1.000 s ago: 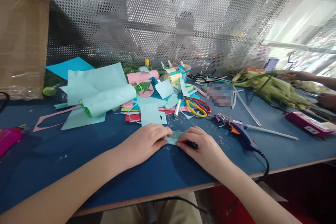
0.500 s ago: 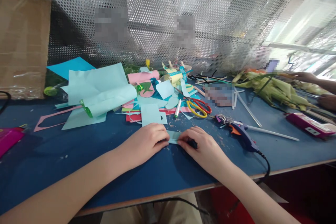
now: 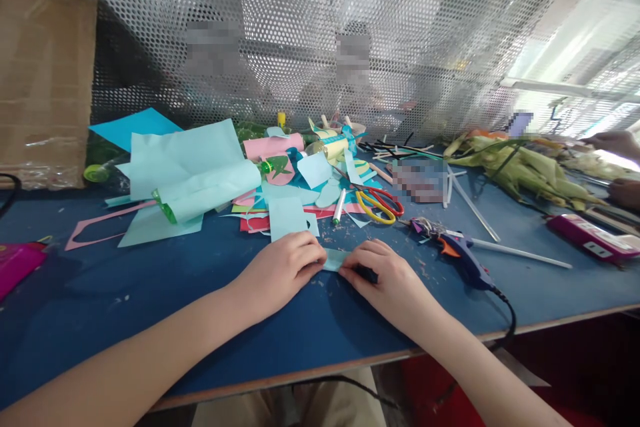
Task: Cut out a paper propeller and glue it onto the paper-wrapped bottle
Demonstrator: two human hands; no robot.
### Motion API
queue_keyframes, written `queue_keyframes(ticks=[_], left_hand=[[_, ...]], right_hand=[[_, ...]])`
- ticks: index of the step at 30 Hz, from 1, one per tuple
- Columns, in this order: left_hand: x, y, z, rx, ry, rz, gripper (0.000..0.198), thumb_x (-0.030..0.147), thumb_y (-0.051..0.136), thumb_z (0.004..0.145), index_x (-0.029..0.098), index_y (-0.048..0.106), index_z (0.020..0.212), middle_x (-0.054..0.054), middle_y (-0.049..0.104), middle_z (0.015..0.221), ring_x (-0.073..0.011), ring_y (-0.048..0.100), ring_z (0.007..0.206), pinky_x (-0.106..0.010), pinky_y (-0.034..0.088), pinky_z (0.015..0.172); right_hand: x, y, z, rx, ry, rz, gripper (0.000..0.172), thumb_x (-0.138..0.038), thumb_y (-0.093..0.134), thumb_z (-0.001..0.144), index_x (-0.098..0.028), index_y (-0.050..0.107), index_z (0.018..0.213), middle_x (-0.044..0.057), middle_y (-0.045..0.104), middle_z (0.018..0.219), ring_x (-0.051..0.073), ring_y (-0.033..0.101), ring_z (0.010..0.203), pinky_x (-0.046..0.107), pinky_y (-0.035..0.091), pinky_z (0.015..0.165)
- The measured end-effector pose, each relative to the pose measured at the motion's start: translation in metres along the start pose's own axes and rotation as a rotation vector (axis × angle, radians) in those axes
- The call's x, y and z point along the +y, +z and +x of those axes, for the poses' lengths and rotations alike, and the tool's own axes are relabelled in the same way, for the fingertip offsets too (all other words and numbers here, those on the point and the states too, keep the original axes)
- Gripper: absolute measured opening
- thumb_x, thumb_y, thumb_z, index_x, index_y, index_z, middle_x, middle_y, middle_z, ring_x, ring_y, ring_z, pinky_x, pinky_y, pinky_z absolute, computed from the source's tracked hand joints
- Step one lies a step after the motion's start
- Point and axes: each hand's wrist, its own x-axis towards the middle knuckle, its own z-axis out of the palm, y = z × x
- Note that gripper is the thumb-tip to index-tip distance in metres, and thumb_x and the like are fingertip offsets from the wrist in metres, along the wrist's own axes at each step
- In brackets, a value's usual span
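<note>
A small strip of light blue paper point(image 3: 334, 259) lies low over the blue table, pinched at both ends. My left hand point(image 3: 291, 265) is closed on its left end, and my right hand point(image 3: 379, 272) grips its right end between thumb and fingers. Only the middle of the strip shows; the fingers cover the rest. Just beyond my hands are light blue paper cutouts point(image 3: 286, 217), a green-tipped white marker point(image 3: 339, 207) and scissors with red and yellow handles point(image 3: 379, 207). To the right of my right hand rests a blue glue gun point(image 3: 465, 259) with an orange trigger.
A bottle wrapped in light blue paper point(image 3: 215, 191) lies at the left. Corn husks point(image 3: 530, 170), a magenta power strip point(image 3: 590, 236) and clear glue sticks point(image 3: 520, 255) are at the right. Another person's hand point(image 3: 617, 145) shows at the far right. Cardboard point(image 3: 47, 87) stands back left.
Both my hands keep their grip on the paper strip and have shifted only slightly. At the far right, the other person's hand has drawn back toward the edge of the view.
</note>
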Motion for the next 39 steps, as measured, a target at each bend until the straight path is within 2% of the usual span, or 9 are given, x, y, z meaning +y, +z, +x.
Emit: queue_keyframes(ticks=[5,12,16,22,25,31,39], left_hand=[[-0.0034,-0.0032,-0.0005,-0.055,0.041,0.018,0.008,0.020,0.056,0.087,0.017,0.063,0.085,-0.004,0.060,0.088,-0.0179,0.057,0.084,-0.029,0.045,0.074],[-0.0026,-0.0033,0.0027,-0.060,-0.036,-0.020,0.012,0.016,0.051,0.089,0.017,0.062,0.083,-0.003,0.061,0.085,-0.0177,0.058,0.083,-0.030,0.045,0.075],[-0.0013,-0.0006,0.0045,-0.035,-0.074,-0.017,0.012,0.017,0.050,0.089,0.017,0.060,0.083,-0.003,0.061,0.084,-0.0183,0.058,0.083,-0.031,0.046,0.074],[-0.0002,0.0007,0.0030,-0.013,0.002,0.053,0.019,0.020,0.043,0.093,0.017,0.061,0.088,-0.005,0.060,0.085,-0.0187,0.057,0.082,-0.032,0.047,0.073],[-0.0001,-0.0016,0.0016,-0.037,0.024,0.058,0.015,0.020,0.047,0.091,0.017,0.061,0.086,-0.005,0.060,0.088,-0.0185,0.057,0.083,-0.031,0.047,0.074],[-0.0036,-0.0006,0.0020,-0.036,-0.042,0.020,0.004,0.017,0.057,0.086,0.016,0.061,0.085,-0.004,0.062,0.088,-0.0195,0.058,0.086,-0.033,0.047,0.078],[-0.0021,0.0007,0.0039,-0.024,-0.064,-0.026,0.006,0.016,0.057,0.085,0.017,0.061,0.081,-0.003,0.062,0.084,-0.0191,0.057,0.085,-0.033,0.046,0.077]], right_hand=[[-0.0037,-0.0012,0.0009,-0.005,0.032,-0.048,0.012,-0.009,0.060,0.082,-0.020,0.057,0.078,0.000,0.060,0.072,0.019,0.056,0.071,0.031,0.047,0.065],[-0.0001,0.0012,-0.0012,0.035,0.014,0.018,0.012,-0.009,0.060,0.081,-0.020,0.063,0.079,0.004,0.061,0.085,0.018,0.059,0.079,0.032,0.049,0.074],[0.0016,0.0018,-0.0004,0.020,0.019,0.017,0.011,-0.010,0.059,0.082,-0.020,0.064,0.079,0.003,0.061,0.082,0.018,0.059,0.077,0.032,0.049,0.074],[-0.0009,-0.0004,0.0022,0.003,0.028,-0.031,0.012,-0.009,0.056,0.083,-0.020,0.060,0.079,0.002,0.060,0.076,0.018,0.057,0.072,0.031,0.048,0.068],[-0.0015,-0.0008,0.0026,-0.003,0.035,-0.049,0.012,-0.010,0.056,0.083,-0.021,0.060,0.082,0.001,0.059,0.074,0.018,0.056,0.071,0.030,0.048,0.065],[0.0008,0.0001,0.0017,-0.003,0.034,0.001,0.012,-0.009,0.059,0.082,-0.020,0.064,0.080,0.003,0.063,0.081,0.019,0.059,0.078,0.031,0.049,0.072],[-0.0010,-0.0011,0.0027,-0.020,0.047,-0.007,0.013,-0.009,0.060,0.082,-0.020,0.063,0.078,0.003,0.063,0.081,0.019,0.059,0.079,0.032,0.050,0.072]])
